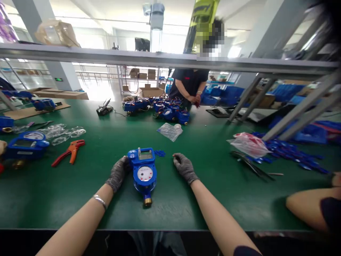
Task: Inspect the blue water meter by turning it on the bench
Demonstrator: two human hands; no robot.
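A blue water meter point(144, 172) with a white dial and a brass end fitting lies on the green table point(170, 206) right in front of me. My left hand point(118, 173), in a grey knit glove, rests against the meter's left side. My gloved right hand point(184, 167) lies on the table a little to the meter's right, fingers curled, holding nothing. A small heap of tiny blue parts point(160, 153) sits just behind the meter.
Orange-handled pliers point(69, 151) and another blue meter point(26, 145) lie at left, with clear covers point(62, 132) behind. A plastic bag point(170, 131) and several meters point(165, 108) sit farther back by a standing person point(189, 87). Blue parts point(290, 153) and a co-worker's arm point(311, 206) are at right.
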